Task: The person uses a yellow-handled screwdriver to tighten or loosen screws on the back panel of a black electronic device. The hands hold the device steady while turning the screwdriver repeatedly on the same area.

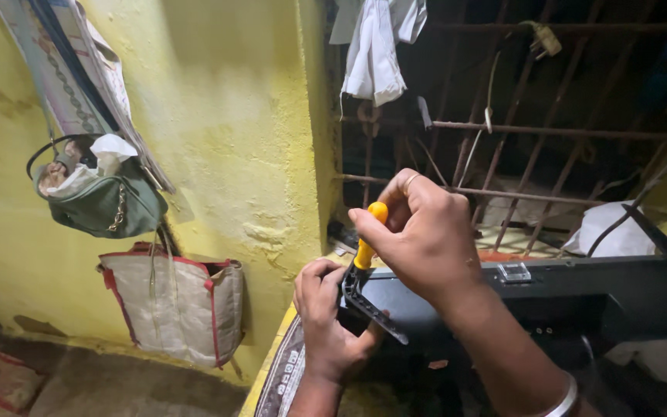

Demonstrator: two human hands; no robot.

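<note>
Screwdriver [367, 239] with a yellow handle stands almost upright at the left end of a dark flat device [534, 297] — the tip is hidden behind the fingers. The right hand [422, 235] is curled round the handle and pinches its top. The left hand [327, 316] is wrapped round the corner of the device, where a thin black bracket [368, 309] sticks out. A green handbag [102, 202] and a cloth bag [175, 305] hang on the yellow wall [233, 116] — well apart from both hands.
</note>
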